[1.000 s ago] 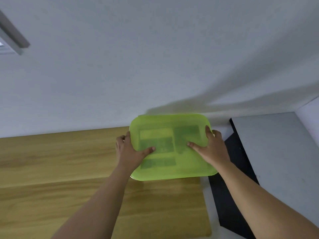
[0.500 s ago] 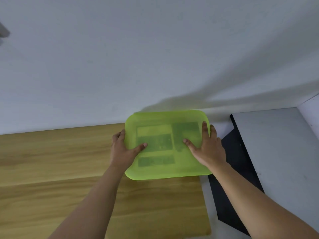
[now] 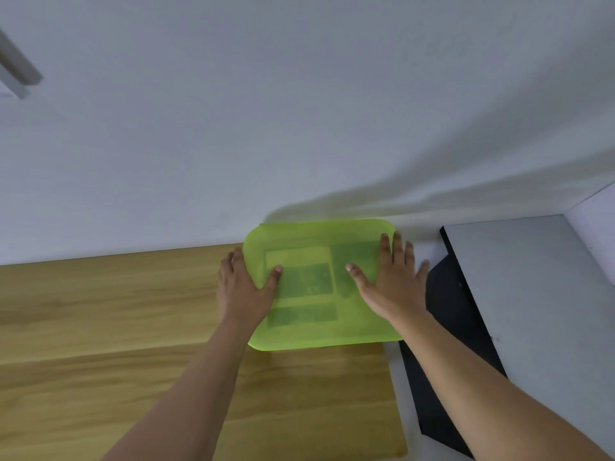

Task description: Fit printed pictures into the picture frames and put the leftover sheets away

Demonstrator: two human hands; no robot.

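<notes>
Right hand (image 3: 389, 284) flattened since, fingers spread on green box (image 3: 319, 336), grip open. White wall (image 3: 299, 111) behind; wood tabletop (image 3: 100, 327) carries box at far-right corner. Sheets (image 3: 301, 282) inside: dark blurs thru the plastic. Left hand (image 3: 241, 291) grip clasps box's left edge, fingertips hidden.

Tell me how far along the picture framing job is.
Near the end, it seems. Done: flat sheets lie inside the green box, dim through its top. In hand: the left hand grips the box's left edge, the right hand presses flat on top, on the wooden table by the wall. Left: perhaps only letting go. No picture frames are in view, so I can't confirm they're filled.
</notes>
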